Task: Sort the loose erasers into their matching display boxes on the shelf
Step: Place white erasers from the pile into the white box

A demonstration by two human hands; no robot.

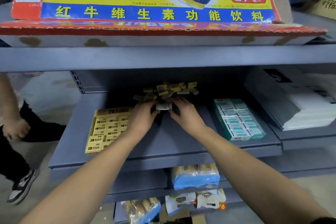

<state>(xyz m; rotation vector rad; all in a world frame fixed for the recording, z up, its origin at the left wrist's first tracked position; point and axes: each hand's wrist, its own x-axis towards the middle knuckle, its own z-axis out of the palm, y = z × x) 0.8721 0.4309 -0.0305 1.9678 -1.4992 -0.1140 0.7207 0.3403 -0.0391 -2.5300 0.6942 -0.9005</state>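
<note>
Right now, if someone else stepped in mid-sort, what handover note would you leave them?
Left hand and right hand: both grip one grey-sleeved eraser between them, at the front edge of the pile.
Loose pile: yellow and grey erasers mixed, at the back of the shelf.
Yellow box: on the left, rows mostly filled.
Teal box: on the right, looks full.
Done: cannot tell how many are sorted.
Left: place the held eraser, probably in the teal box, then clear the pile by colour.
</note>
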